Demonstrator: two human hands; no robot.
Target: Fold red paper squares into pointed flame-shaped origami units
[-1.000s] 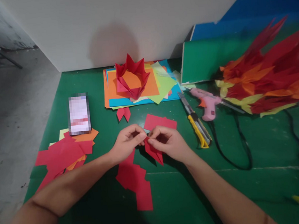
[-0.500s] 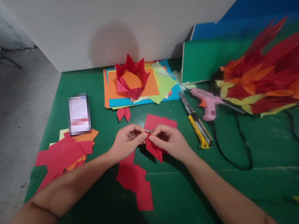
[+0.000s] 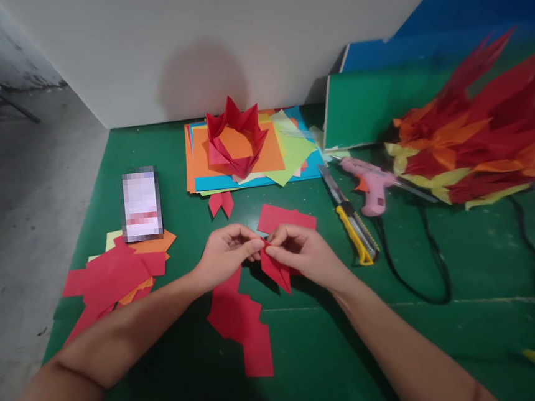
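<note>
Between my hands, above the table's middle, is a piece of folded red paper (image 3: pixel 276 271) with a point hanging downward. My left hand (image 3: pixel 229 252) pinches its upper left corner between thumb and fingertips. The thumb and curled fingers of my right hand (image 3: pixel 302 252) grip the same piece from the right. Behind my fingers lie flat red paper pieces (image 3: pixel 278 217), partly covered. Below my left hand several red paper squares (image 3: pixel 243 321) overlap on the green table. Farther back, a small folded red piece (image 3: pixel 221 204) lies near a ring of pointed red folds (image 3: pixel 238 153).
The ring rests on a stack of coloured paper (image 3: pixel 205 184). At right lie a yellow utility knife (image 3: pixel 355 233) with its blade out, a pink glue gun (image 3: pixel 373 185) with a black cord, and red-orange paper flames (image 3: pixel 486 131). A phone (image 3: pixel 141 202) and paper pile (image 3: pixel 114 273) are left.
Hardly anything differs. Both hands keep their pinch on the folded red paper, whose lower point has shifted very slightly.
</note>
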